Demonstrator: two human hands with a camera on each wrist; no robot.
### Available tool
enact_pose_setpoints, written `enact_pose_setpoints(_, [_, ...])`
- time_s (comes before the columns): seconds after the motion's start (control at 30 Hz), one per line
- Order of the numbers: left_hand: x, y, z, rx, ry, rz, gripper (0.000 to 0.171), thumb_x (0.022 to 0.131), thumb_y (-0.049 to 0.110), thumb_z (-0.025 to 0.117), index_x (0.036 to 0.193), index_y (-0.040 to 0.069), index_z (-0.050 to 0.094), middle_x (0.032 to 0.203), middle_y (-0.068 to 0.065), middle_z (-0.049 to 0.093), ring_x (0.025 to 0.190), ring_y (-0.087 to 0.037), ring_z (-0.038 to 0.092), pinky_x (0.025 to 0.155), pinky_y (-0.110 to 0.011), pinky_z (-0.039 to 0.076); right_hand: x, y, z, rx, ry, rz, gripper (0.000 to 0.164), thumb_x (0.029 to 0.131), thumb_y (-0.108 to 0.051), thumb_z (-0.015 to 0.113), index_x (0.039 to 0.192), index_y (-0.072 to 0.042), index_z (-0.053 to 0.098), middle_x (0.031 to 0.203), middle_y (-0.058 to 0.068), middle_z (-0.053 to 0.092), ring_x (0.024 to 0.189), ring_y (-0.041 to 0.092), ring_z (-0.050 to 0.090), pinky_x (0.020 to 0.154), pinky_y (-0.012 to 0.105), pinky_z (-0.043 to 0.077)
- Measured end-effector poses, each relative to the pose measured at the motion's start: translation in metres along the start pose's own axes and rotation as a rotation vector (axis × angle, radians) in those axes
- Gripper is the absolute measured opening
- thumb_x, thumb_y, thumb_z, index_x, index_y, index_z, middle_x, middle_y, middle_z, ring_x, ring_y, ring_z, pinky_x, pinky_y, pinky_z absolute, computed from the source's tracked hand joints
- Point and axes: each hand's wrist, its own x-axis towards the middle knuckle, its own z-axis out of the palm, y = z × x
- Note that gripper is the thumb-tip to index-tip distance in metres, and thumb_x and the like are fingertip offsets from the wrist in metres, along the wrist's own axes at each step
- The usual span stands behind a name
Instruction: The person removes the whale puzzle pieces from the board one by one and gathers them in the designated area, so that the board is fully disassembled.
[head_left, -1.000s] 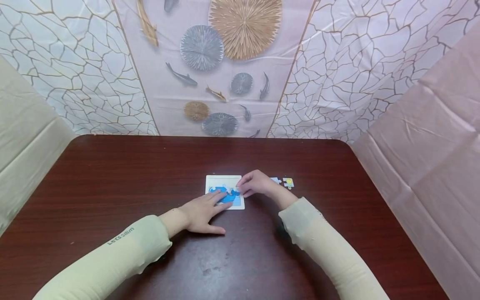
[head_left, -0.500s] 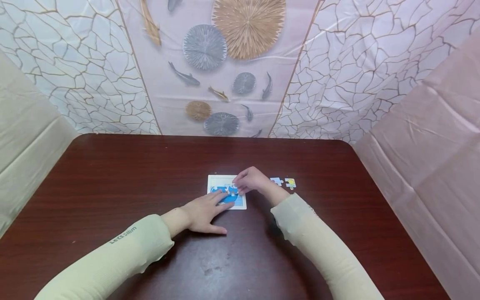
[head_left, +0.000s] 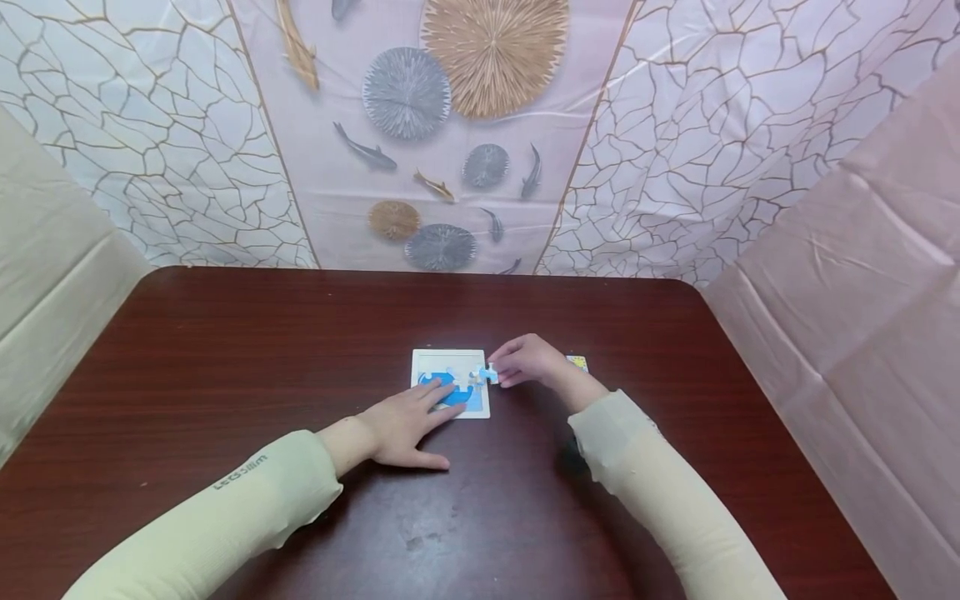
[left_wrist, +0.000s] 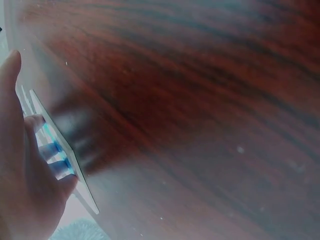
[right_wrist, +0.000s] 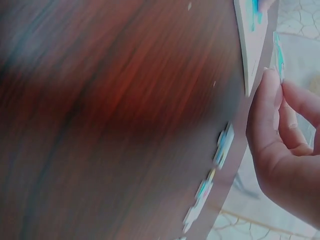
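Observation:
A white-framed jigsaw puzzle board (head_left: 450, 353) lies flat on the table, partly filled with blue pieces. My left hand (head_left: 405, 425) rests on it with fingers spread, its fingertips touching the blue pieces (head_left: 435, 385). Over the board's right edge, my right hand (head_left: 528, 362) pinches a light blue and white puzzle piece (head_left: 487, 373) between thumb and fingers. In the right wrist view this puzzle piece (right_wrist: 279, 55) is seen nearly edge-on, raised above the table. The left wrist view shows the board (left_wrist: 75, 162) under the left fingers.
Loose puzzle pieces lie on the dark wooden table (head_left: 300, 333) right of the board; one with a yellow pattern (head_left: 577, 362) shows past the right wrist. Two loose pieces (right_wrist: 225, 145) appear clearly in the right wrist view. A patterned cloth wall (head_left: 465, 208) stands behind the table.
My right hand first shifts left over the board with the puzzle piece, then back right, and the piece is now away from the blue picture. My left hand stays in place.

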Motion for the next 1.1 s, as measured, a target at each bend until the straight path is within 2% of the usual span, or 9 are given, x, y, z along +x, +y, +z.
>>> enact_pose_setpoints(0.27, [-0.005,-0.002,0.001,-0.001,0.055,0.045,0.079,0.087,0.062,0.049,0.148,0.015,0.030,0.155,-0.015,0.020,0.143,-0.035,0.019,0.115,-0.045,0.025,-0.009,0.014,-0.023,0.035,0.006,0.004,0.029,0.088,-0.003,0.061,0.113,0.011,0.059,0.069,0.004,0.062,0.059,0.011,0.062,0.070,0.031,0.058])
enact_pose_setpoints(0.4, [-0.008,-0.004,0.000,-0.014,0.067,0.040,0.078,0.087,0.061,0.049,0.147,0.014,0.031,0.155,-0.016,0.020,0.143,-0.035,0.020,0.115,-0.045,0.024,-0.013,0.023,-0.036,0.061,-0.012,-0.004,0.031,0.089,0.000,0.059,0.115,0.015,0.056,0.071,0.004,0.063,0.061,0.011,0.062,0.068,0.029,0.057])
enact_pose_setpoints(0.63, [-0.013,-0.010,0.005,-0.005,0.057,0.002,0.079,0.086,0.064,0.046,0.148,0.018,0.028,0.156,-0.013,0.018,0.144,-0.035,0.016,0.115,-0.045,0.023,-0.024,0.035,-0.056,0.035,0.010,0.003,0.034,0.090,-0.004,0.059,0.119,0.014,0.055,0.078,0.005,0.065,0.066,0.012,0.064,0.075,0.033,0.057])
enact_pose_setpoints(0.77, [-0.018,-0.012,0.007,0.002,0.059,0.014,0.080,0.087,0.064,0.045,0.149,0.018,0.027,0.157,-0.014,0.016,0.144,-0.035,0.014,0.115,-0.046,0.022,-0.029,0.041,-0.066,0.024,0.034,0.016,0.035,0.091,-0.006,0.059,0.120,0.013,0.054,0.081,0.005,0.065,0.070,0.012,0.065,0.076,0.033,0.057])
enact_pose_setpoints(1.1, [-0.028,-0.013,0.008,0.009,0.049,0.028,0.080,0.087,0.064,0.046,0.149,0.016,0.027,0.156,-0.015,0.017,0.144,-0.034,0.015,0.116,-0.048,0.020,-0.045,0.061,-0.092,0.062,0.034,0.000,0.039,0.093,-0.003,0.053,0.124,0.019,0.045,0.078,-0.002,0.065,0.072,0.008,0.063,0.073,0.028,0.057])
